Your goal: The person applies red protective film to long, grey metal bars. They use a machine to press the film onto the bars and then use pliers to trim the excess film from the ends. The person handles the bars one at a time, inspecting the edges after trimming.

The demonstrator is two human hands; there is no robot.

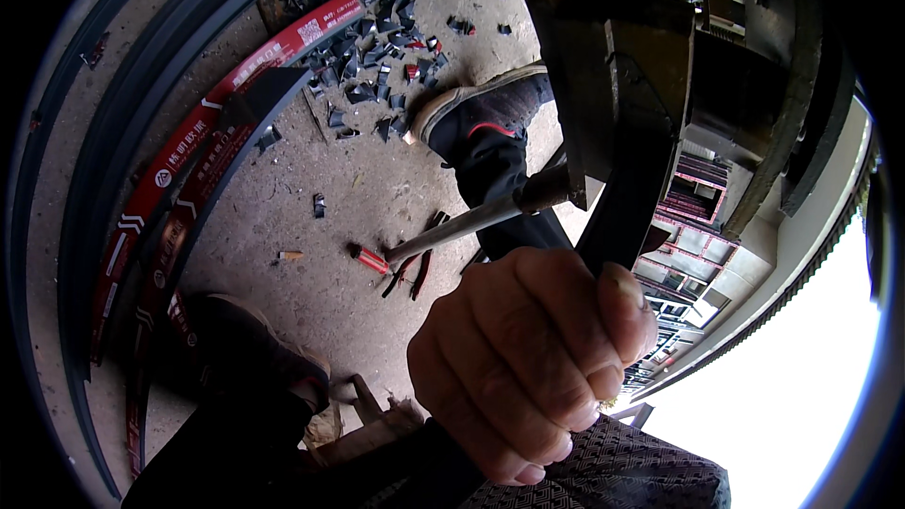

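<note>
My right hand (528, 358) is closed in a fist around a long black strip (617, 198), with the thumb at its upper end. From the fist the strip runs up against a dark metal machine (608, 66) and down toward the lower edge. Where it meets the machine is in deep shadow. Out of the machine's side a grey metal pipe (462, 229) slants left, just beyond my fist. Below the pipe lie pliers with red and black handles (420, 273) and a small red cylinder (369, 258). My left hand does not show.
Long dark profiles (156, 66), some with red printed film (179, 151), lie at the left. Cut black scraps (368, 57) litter the concrete ahead. My shoes stand at a dark sneaker (481, 118) and lower left. Wood pieces (372, 429) lie below. Framed panels (693, 226) stand right.
</note>
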